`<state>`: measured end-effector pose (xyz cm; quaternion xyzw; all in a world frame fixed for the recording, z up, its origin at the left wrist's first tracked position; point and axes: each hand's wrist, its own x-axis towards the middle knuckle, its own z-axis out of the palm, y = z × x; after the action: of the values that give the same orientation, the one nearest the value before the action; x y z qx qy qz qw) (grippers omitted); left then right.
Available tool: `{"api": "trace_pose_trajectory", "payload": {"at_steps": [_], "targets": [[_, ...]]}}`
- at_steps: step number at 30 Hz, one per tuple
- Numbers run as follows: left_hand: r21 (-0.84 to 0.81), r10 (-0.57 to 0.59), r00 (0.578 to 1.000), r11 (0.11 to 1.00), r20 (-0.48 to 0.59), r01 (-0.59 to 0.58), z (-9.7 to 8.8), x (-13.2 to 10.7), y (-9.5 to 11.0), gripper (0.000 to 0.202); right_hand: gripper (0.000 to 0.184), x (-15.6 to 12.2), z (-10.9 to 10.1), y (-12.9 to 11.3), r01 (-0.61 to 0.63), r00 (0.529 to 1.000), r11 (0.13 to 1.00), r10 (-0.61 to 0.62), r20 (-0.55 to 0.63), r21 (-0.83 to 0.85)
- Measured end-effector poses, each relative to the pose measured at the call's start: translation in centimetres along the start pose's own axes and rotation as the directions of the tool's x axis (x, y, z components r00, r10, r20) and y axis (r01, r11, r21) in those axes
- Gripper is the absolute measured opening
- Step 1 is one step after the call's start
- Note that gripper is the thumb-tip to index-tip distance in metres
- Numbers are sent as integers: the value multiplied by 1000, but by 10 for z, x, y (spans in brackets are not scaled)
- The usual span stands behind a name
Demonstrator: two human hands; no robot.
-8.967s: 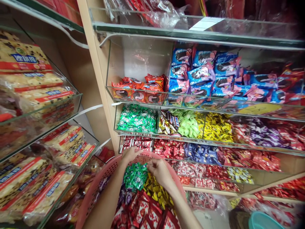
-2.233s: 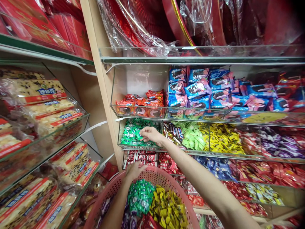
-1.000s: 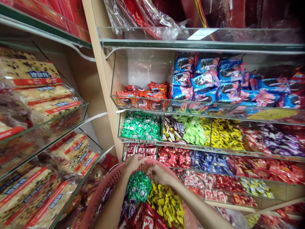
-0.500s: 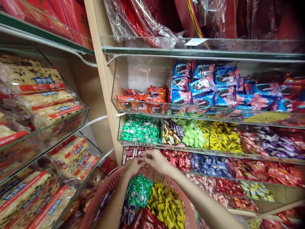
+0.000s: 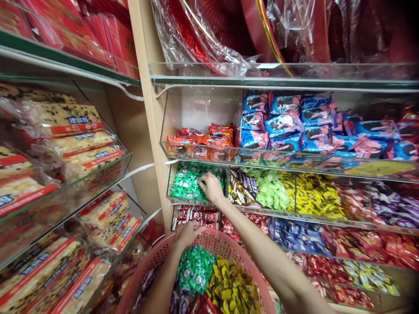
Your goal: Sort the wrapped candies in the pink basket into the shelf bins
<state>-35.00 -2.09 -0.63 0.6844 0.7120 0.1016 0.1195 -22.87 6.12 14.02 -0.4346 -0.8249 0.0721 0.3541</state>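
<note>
My right hand (image 5: pixel 211 186) reaches into the glass shelf bin of green wrapped candies (image 5: pixel 185 182). Its fingers are curled down among the candies, and what they grip is hidden. My left hand (image 5: pixel 187 233) grips the far rim of a pink plastic basket (image 5: pixel 220 242) held in front of me. Inside the basket lie a heap of green candies (image 5: pixel 194 269), yellow candies (image 5: pixel 231 285) and some purple and red ones at the bottom edge.
Glass-fronted shelves hold orange packets (image 5: pixel 200 140), blue cookie packets (image 5: pixel 283 121), light green (image 5: pixel 269 190), yellow (image 5: pixel 314 195), red and purple sweets. Left shelves carry bagged nougat bars (image 5: pixel 65 122). A wooden upright (image 5: pixel 152 113) divides the two units.
My right hand rose from the basket rim up into the green candy bin. The left hand stayed on the basket rim. The view shifted slightly right and up.
</note>
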Motion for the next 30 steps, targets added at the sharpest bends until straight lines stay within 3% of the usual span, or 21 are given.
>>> {"api": "trace_pose_trajectory", "payload": {"at_steps": [3, 6, 9, 12, 21, 25, 28, 30], "targets": [[2, -1, 1000, 1000, 3, 1, 0, 0, 1, 55, 18, 1, 3, 5, 16, 984, 932, 49, -169, 363], [9, -8, 1000, 1000, 4, 8, 0, -1, 2, 53, 24, 3, 5, 8, -30, 977, 714, 169, -130, 700], [23, -9, 1000, 1000, 0, 9, 0, -1, 2, 53, 27, 3, 7, 8, -73, 972, 537, 225, -60, 840], [23, -7, 1000, 1000, 3, 7, 1, 0, 2, 55, 29, 2, 7, 7, -84, 969, 452, 244, -33, 888], [29, -4, 1000, 1000, 11, 3, 2, 0, 1, 57, 32, 1, 9, 9, -113, 967, 379, 253, 14, 918], [24, -4, 1000, 1000, 13, 4, 2, 0, 1, 57, 31, -1, -1, -1, -59, 964, 386, 261, -47, 920], [-4, -21, 1000, 1000, 21, 21, 1, 1, 2, 55, 28, -25, -12, -18, -22, 968, 389, 238, -78, 921], [-31, -45, 998, 998, 35, 46, 0, 1, 2, 53, 26, -55, -15, -29, -69, 984, 387, 178, -1, 919]]}}
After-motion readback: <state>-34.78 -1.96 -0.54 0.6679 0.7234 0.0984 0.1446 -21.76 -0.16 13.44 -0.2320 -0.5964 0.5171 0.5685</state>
